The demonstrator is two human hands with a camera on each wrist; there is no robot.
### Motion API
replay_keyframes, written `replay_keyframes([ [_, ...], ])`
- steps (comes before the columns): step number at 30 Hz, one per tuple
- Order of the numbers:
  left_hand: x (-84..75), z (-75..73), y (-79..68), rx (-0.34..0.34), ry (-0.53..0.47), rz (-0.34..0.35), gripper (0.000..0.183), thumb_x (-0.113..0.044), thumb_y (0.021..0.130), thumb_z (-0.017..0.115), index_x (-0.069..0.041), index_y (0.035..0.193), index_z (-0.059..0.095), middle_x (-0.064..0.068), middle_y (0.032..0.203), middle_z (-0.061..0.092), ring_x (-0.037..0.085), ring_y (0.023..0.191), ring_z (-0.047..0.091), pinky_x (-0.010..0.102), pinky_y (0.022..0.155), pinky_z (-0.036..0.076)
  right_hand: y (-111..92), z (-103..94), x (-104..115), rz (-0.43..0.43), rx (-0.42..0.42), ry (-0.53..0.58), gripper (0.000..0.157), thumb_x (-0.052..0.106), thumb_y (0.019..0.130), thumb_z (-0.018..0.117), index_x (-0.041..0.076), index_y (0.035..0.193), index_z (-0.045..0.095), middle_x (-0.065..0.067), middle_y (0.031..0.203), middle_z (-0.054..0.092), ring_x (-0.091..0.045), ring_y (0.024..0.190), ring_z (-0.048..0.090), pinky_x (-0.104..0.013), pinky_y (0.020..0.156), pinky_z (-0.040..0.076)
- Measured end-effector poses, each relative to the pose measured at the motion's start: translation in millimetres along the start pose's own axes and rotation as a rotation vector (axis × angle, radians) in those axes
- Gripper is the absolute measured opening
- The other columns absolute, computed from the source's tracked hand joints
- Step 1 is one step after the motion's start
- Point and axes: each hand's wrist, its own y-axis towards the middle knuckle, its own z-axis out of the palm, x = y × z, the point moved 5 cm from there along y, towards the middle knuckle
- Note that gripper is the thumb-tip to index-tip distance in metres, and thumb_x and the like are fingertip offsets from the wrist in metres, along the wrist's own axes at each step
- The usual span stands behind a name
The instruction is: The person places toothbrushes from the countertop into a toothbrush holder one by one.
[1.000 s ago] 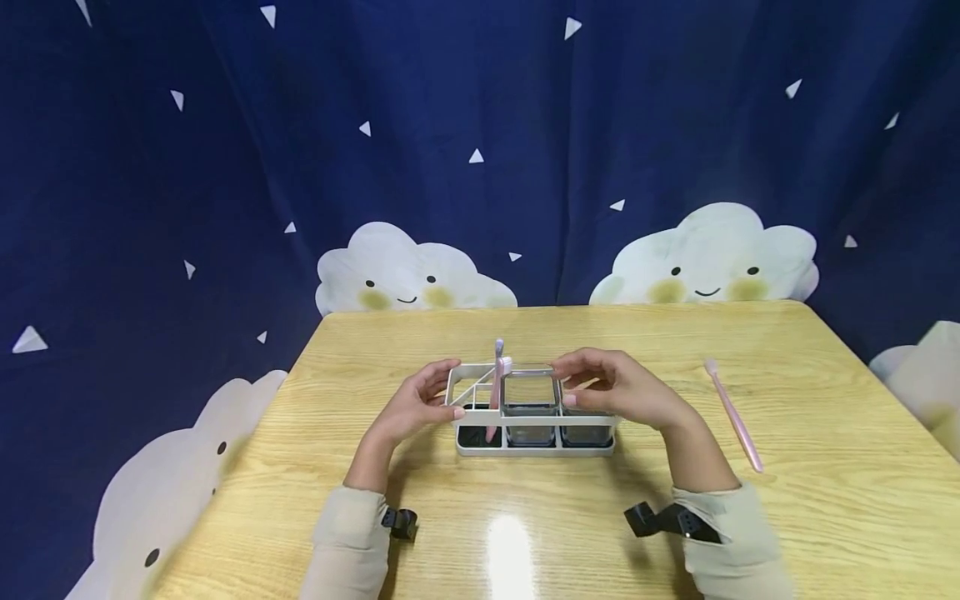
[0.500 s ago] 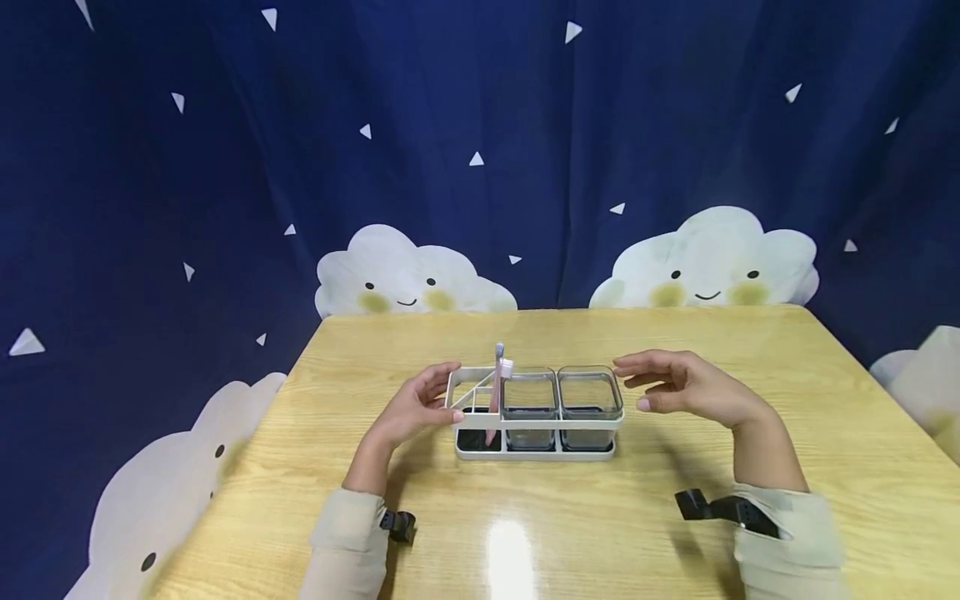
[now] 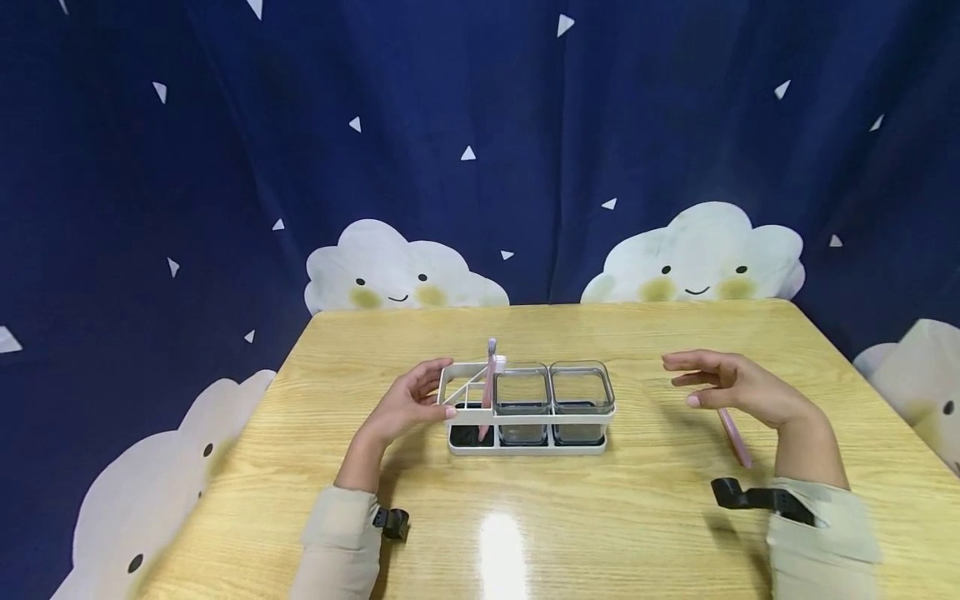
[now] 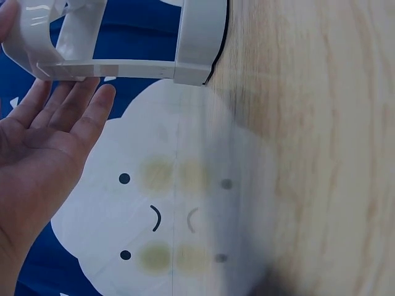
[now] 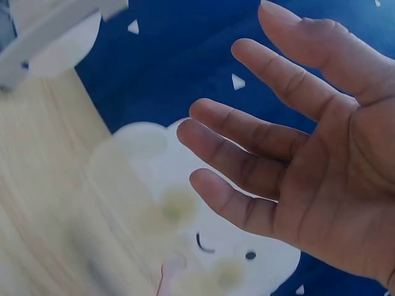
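Hands (image 3: pixel 405 404) (image 3: pixel 753 393) apart, left holding white divided rack (image 3: pixel 540 419), clear cups (image 3: pixel 582 388), pink toothbrush (image 3: pixel 488 385).

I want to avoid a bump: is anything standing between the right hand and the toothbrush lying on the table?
Nothing visible stands between the right hand and that toothbrush. In the head view, the hand itself hides the toothbrush's far end. The rack is off to the left, out of the way.
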Motion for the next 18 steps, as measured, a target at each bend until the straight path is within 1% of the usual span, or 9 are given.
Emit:
replay_keyframes([
  [2, 0.8, -0.3, 0.1, -0.003, 0.003, -0.005, 0.074, 0.009, 0.075, 0.07, 0.004, 0.139, 0.034, 0.028, 0.133, 0.042, 0.039, 0.122, 0.04, 0.049, 0.101, 0.03, -4, -4.0, -7, 0.015, -0.005, 0.0, 0.051, -0.006, 0.087, 0.058, -0.01, 0.134, 0.037, 0.005, 0.13, 0.05, -0.016, 0.112, 0.053, -0.029, 0.082, 0.05],
  [6, 3.4, 0.1, 0.3, 0.003, -0.014, -0.015, 0.074, 0.008, 0.075, 0.071, 0.004, 0.139, 0.034, 0.027, 0.134, 0.042, 0.042, 0.123, 0.038, 0.05, 0.102, 0.029, -11, -9.5, -21, 0.047, -0.013, -0.007, 0.051, -0.005, 0.088, 0.058, -0.011, 0.134, 0.037, 0.006, 0.13, 0.05, -0.016, 0.111, 0.053, -0.028, 0.082, 0.05],
  [11, 3.6, 0.5, 1.6, 0.01, -0.017, -0.006, 0.072, 0.007, 0.076, 0.071, 0.002, 0.139, 0.036, 0.026, 0.133, 0.043, 0.045, 0.124, 0.036, 0.052, 0.102, 0.028, -20, -18.3, -36, 0.065, -0.038, 0.0, 0.049, -0.006, 0.089, 0.056, -0.009, 0.134, 0.037, 0.009, 0.129, 0.05, -0.012, 0.11, 0.054, -0.026, 0.081, 0.05],
  [16, 2.0, 0.2, 1.5, 0.013, -0.026, 0.001, 0.074, 0.009, 0.076, 0.07, 0.006, 0.139, 0.033, 0.028, 0.133, 0.042, 0.047, 0.124, 0.034, 0.053, 0.102, 0.027, -28, -27.7, -45, 0.075, -0.065, 0.031, 0.049, -0.006, 0.09, 0.054, -0.011, 0.135, 0.035, 0.013, 0.128, 0.049, -0.01, 0.109, 0.055, -0.023, 0.083, 0.048],
  [18, 1.5, 0.3, 1.2, 0.012, -0.031, 0.004, 0.074, 0.01, 0.076, 0.069, 0.007, 0.14, 0.031, 0.028, 0.133, 0.041, 0.047, 0.124, 0.034, 0.052, 0.102, 0.028, -32, -32.3, -47, 0.091, -0.089, 0.02, 0.05, -0.005, 0.09, 0.054, -0.008, 0.136, 0.036, 0.015, 0.128, 0.049, -0.008, 0.108, 0.055, -0.022, 0.083, 0.047],
])
